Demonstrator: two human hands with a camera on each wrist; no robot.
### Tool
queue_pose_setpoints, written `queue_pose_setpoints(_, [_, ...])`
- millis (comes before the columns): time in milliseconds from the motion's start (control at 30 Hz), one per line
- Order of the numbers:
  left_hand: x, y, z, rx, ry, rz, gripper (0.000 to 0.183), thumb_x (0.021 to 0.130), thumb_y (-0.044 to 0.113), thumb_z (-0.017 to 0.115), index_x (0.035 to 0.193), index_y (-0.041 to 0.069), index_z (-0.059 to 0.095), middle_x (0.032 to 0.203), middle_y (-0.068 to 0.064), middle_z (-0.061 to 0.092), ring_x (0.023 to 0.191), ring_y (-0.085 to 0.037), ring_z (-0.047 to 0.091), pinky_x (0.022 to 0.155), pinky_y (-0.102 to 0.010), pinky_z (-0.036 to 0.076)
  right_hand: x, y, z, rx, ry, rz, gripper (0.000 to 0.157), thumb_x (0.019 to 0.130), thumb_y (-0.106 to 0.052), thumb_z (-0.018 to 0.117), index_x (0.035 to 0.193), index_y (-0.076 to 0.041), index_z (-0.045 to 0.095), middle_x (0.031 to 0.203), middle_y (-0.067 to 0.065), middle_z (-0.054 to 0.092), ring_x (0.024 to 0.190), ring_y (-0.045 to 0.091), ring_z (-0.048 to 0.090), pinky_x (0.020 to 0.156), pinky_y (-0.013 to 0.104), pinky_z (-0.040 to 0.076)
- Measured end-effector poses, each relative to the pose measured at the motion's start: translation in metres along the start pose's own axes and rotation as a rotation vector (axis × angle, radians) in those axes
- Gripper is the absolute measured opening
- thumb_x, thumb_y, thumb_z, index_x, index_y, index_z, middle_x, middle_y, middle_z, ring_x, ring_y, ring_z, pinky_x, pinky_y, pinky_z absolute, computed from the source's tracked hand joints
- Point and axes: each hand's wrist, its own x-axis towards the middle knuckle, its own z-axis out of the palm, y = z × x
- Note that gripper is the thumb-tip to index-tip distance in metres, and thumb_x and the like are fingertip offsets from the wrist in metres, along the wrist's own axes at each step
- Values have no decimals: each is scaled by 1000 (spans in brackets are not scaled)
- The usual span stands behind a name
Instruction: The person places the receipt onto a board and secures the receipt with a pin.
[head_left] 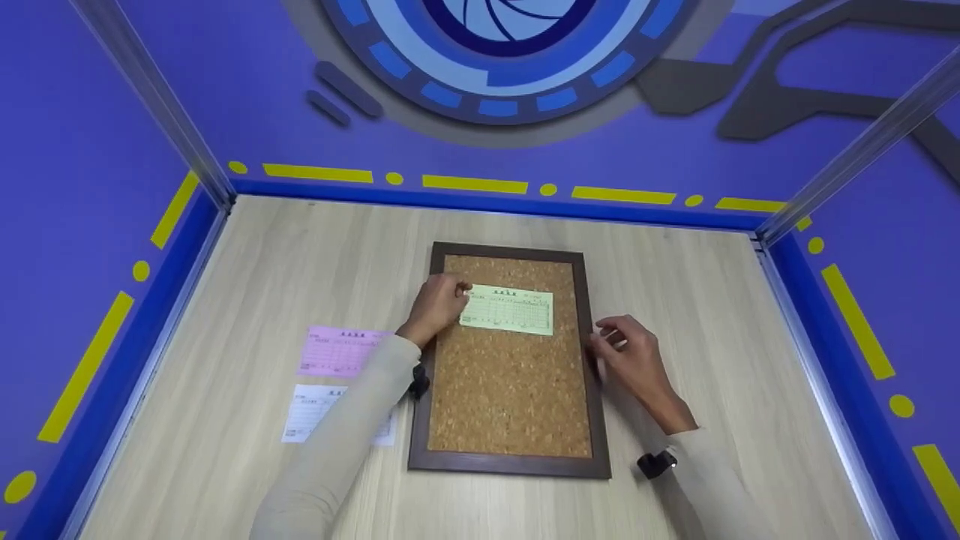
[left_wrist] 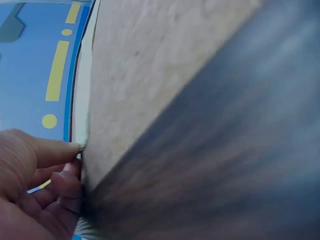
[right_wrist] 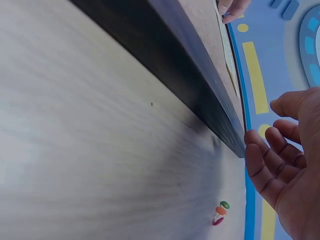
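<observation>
Pinching the green slip [head_left: 510, 313], the left grip [head_left: 435, 307] sits at its far-left corner. The right grip [head_left: 634, 355] — fingers loosely spread.

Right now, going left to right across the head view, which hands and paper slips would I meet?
Pink rectangular printed paper slip and white rectangular printed paper slip, sharing the leftmost stretch → bare left hand → pale green rectangular printed paper slip → bare right hand.

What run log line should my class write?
Left hand: at corner of green slip | right hand: beside corkboard | pink slip, white slip: on table
</observation>
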Motion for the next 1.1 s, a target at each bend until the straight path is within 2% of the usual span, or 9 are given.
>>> queue_pose_setpoints(167, [-3,2,-6,97,-66,49,25,100,-4,69,123,-2,79,101,-14,76,86,-23,63,84,-45,59,-2,2,-4,-6,15,-22,20,95,1,83,114,3,78,99,6,75,82,19,73,71,13,54])
queue_pose_setpoints(300, [-6,1,-7,171,-76,86,26,102,2,72,127,0,78,115,-18,75,107,-32,69,92,-51,60,-4,3,-8,-14,23,-31,20,95,0,84,114,3,78,99,7,75,82,20,73,70,11,53])
queue_pose_setpoints(400, [-9,0,-8,186,-66,130,27,102,4,73,129,0,77,121,-22,73,116,-38,65,95,-53,58,-5,3,-11,-23,38,-39,20,95,1,84,113,3,78,98,7,75,82,20,73,70,10,52])
queue_pose_setpoints(533, [-11,-3,-10,239,-41,210,27,102,7,75,128,2,77,128,-21,68,117,-40,57,95,-57,52,-8,3,-15,-26,57,-41,19,96,0,83,113,3,78,99,7,75,83,19,73,70,9,52])
queue_pose_setpoints(667, [-14,-7,-12,294,-36,232,28,104,14,75,131,8,78,141,-16,64,127,-38,51,96,-61,44,-10,3,-17,-14,69,-46,18,96,0,83,113,4,78,99,6,75,83,18,73,71,9,52])
queue_pose_setpoints(733, [-15,-10,-13,299,-41,233,29,104,17,74,133,11,77,145,-15,63,133,-38,50,103,-66,41,-11,4,-18,-11,76,-58,18,95,1,83,112,4,78,98,6,75,82,18,73,70,10,53])
queue_pose_setpoints(833, [-16,-18,-11,261,-45,250,32,103,17,74,134,10,76,148,-17,61,142,-40,47,113,-79,33,-12,5,-19,-14,80,-77,18,95,2,84,112,4,78,97,7,75,81,19,73,70,9,53])
queue_pose_setpoints(900, [-12,-33,-3,243,-38,274,34,103,20,75,135,12,76,151,-16,60,146,-40,44,113,-86,29,-13,6,-19,-18,82,-87,18,94,2,84,111,4,78,97,7,75,80,19,73,70,9,52])
queue_pose_setpoints(1100, [1,-66,11,167,-91,299,45,100,31,81,142,17,74,164,-14,52,159,-39,34,114,-90,22,-16,10,-21,-21,103,-76,18,93,3,85,110,4,79,96,7,76,79,13,72,69,7,52])
